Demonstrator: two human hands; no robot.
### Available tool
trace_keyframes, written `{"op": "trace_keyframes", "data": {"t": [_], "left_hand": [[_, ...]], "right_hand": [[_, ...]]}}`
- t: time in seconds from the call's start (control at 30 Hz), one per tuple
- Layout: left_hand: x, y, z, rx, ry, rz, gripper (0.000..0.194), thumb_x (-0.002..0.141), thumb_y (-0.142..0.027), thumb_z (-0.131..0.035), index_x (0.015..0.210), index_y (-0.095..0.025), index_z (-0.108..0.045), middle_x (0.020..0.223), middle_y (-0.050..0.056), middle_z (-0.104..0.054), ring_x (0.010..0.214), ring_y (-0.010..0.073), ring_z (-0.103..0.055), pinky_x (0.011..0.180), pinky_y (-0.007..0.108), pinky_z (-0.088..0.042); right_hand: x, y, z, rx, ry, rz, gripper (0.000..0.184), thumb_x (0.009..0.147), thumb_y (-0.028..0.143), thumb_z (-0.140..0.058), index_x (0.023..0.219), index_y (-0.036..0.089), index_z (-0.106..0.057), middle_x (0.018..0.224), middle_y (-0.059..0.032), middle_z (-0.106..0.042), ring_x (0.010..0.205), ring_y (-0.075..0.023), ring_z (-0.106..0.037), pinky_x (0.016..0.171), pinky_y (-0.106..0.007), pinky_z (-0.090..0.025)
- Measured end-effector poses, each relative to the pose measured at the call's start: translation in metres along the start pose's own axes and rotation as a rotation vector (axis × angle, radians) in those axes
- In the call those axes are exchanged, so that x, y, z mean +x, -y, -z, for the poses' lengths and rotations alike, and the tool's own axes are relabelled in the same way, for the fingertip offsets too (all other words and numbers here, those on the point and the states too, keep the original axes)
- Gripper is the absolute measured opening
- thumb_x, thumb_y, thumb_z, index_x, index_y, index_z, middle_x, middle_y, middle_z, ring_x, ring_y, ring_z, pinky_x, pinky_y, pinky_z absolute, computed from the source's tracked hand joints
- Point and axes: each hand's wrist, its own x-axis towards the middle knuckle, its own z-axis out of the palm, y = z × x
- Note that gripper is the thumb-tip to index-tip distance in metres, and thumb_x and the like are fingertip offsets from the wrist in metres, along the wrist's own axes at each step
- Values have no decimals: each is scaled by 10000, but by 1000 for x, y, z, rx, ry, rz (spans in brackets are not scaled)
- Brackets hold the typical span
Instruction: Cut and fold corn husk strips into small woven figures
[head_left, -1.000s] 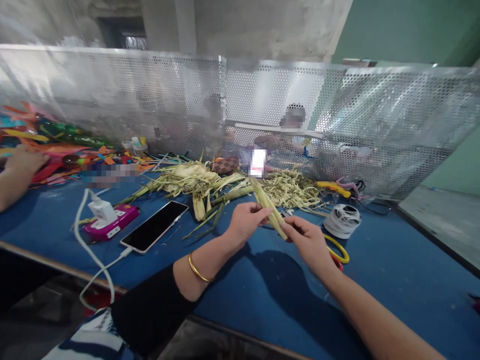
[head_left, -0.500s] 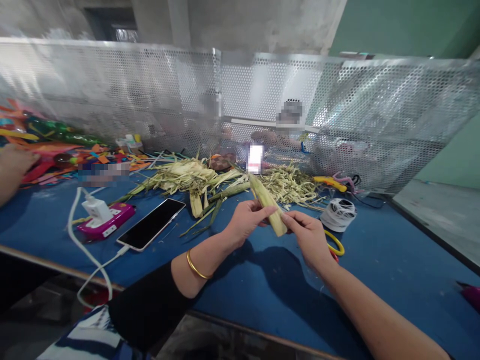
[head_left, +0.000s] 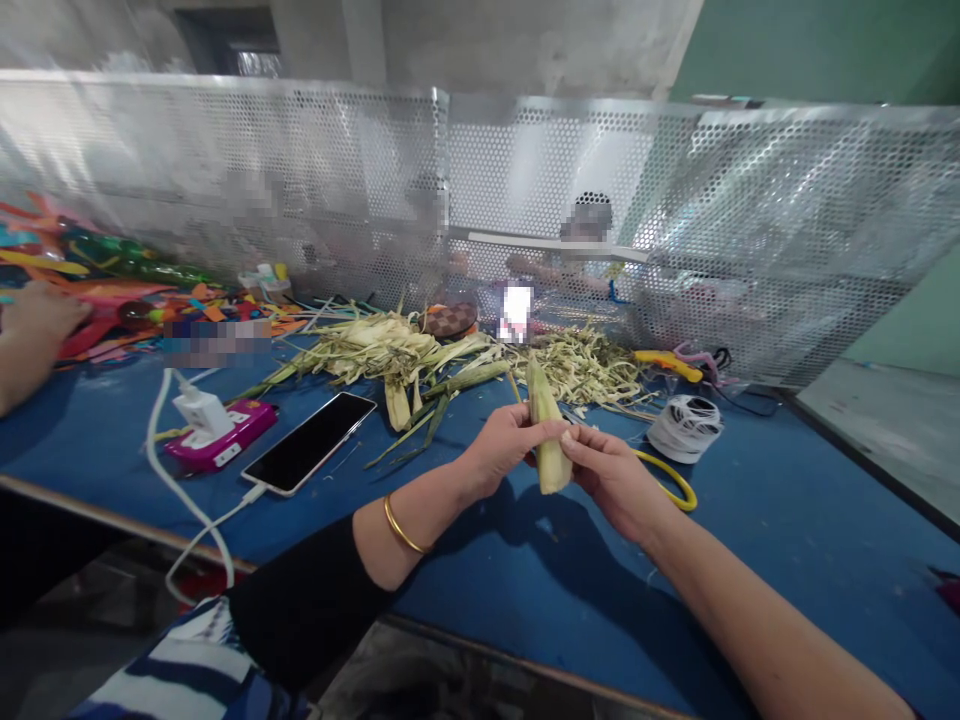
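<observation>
A pale green corn husk (head_left: 551, 470) stands nearly upright above the blue table, its broad end toward me. My left hand (head_left: 504, 447) pinches its left side, thumb across the front. On the other side, my right hand (head_left: 609, 472) grips the edge with thumb and fingers closed. Beyond my hands lie a heap of whole husks (head_left: 367, 348) and, to its right, a heap of shredded husk strips (head_left: 589, 368). A yellow loop (head_left: 682, 492), perhaps a scissors handle, is partly hidden behind my right hand.
A white thread roll (head_left: 684, 430) stands at right, near a yellow-handled tool (head_left: 670, 363). At left are a phone (head_left: 309, 445) on a cable and a purple power strip (head_left: 225, 440). Perforated panels (head_left: 360, 190) stand behind. Another person's hand (head_left: 41, 318) is among colourful strips.
The husk has turned from leaning left to nearly upright and its broad end sits slightly lower. My right hand has shifted a little along its edge. The view has shifted slightly.
</observation>
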Motion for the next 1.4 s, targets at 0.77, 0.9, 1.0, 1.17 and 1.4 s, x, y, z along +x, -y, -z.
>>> {"op": "trace_keyframes", "data": {"t": [0.77,0.9,1.0,1.17,1.4], "left_hand": [[3,1,0,29,-111,-103,335,646,-355,-764,849,-136,-612,697,9,-628,598,115,-598,538,229,-461],[0,2,-4,-103,-35,-42,412,647,-434,-770,883,-129,-625,845,66,-681,732,155,-655,667,278,-516],[-2,4,-7,-108,-41,-46,367,633,-387,-786,849,-119,-657,842,64,-686,754,155,-641,671,265,-519],[-1,6,-7,-75,-140,-37,167,708,-255,-699,799,-115,-684,806,62,-697,698,145,-625,600,247,-525],[-1,4,-7,64,-57,-12,141,766,-205,-605,771,-107,-706,726,56,-695,625,128,-620,570,224,-512]], "right_hand": [[-3,13,5,-363,-274,414,173,719,336,-662,832,208,-631,692,9,-589,587,-134,-481,536,-248,-388],[-7,9,6,-1057,-350,734,182,862,288,-499,891,202,-656,744,-35,-591,637,-157,-512,586,-271,-386],[-10,5,4,-1438,-255,838,265,917,286,-426,893,181,-667,782,-70,-599,695,-184,-550,614,-287,-386],[-7,4,6,-1384,-136,824,293,954,294,-367,1022,191,-633,868,-81,-629,766,-191,-588,670,-286,-419],[-1,3,13,-1247,-360,620,129,798,293,-592,877,195,-566,745,-15,-591,620,-156,-542,563,-253,-382]]}}
